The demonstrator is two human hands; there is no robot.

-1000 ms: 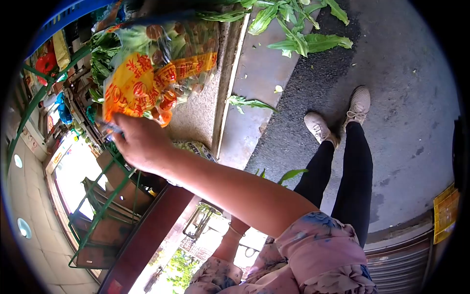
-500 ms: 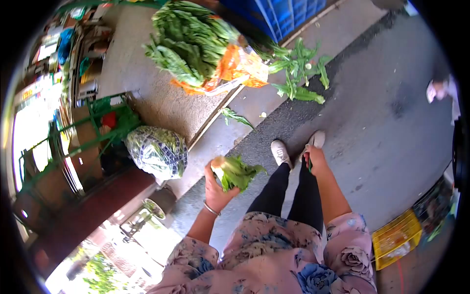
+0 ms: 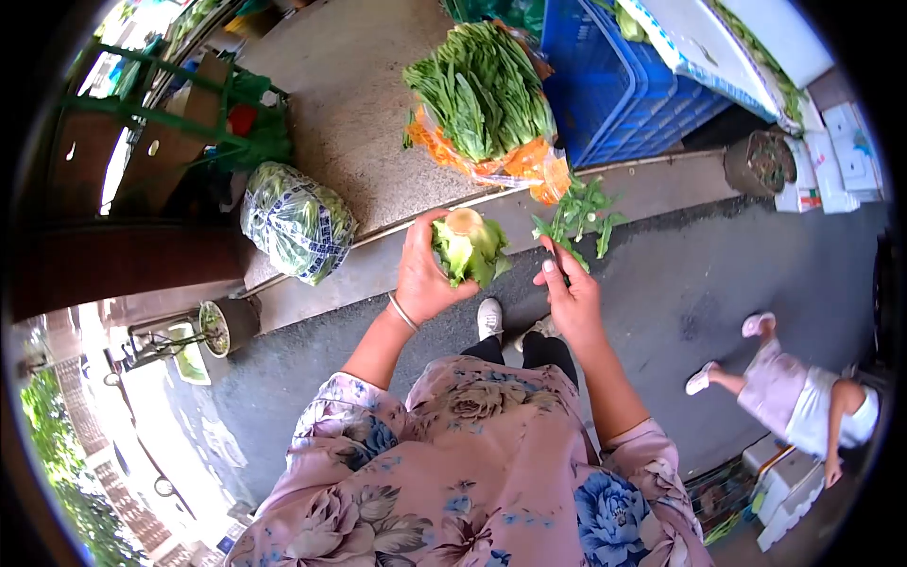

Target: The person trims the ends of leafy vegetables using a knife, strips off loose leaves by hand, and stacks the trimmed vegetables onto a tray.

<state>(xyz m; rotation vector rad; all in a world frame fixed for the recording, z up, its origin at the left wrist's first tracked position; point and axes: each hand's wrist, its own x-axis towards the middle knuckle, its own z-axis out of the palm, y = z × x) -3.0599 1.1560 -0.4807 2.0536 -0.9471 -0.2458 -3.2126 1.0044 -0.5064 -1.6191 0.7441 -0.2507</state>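
Green leaves fan out beneath the cut stem end (image 3: 463, 222) of a lettuce (image 3: 479, 253), held up in front of the wearer's flowered shirt (image 3: 472, 472) with its pale base facing the camera. The left hand (image 3: 427, 274), a bracelet (image 3: 402, 312) at its wrist, curls around the side of the lettuce, thumb and fingers spread only as far as the leaves require. Just apart from it, the right hand (image 3: 574, 302) is drawn in narrow, pinching a dark tool (image 3: 564, 271) too small in view to identify. Good handling here likely calls for a steady but light left grip that spares the leaves, fingers kept below the stem end, and the tool angled away from the opposite palm. Beyond the hands, loose leaves (image 3: 581, 217) lie at the foot of a ledge (image 3: 354, 113), on which bundled greens (image 3: 482, 90) rest in an orange bag (image 3: 444, 151) beside a blue crate (image 3: 590, 80). To the left sits a clear printed bag (image 3: 298, 222) of greens; at far right, another person (image 3: 775, 383) stands on the pavement (image 3: 652, 312), well apart.
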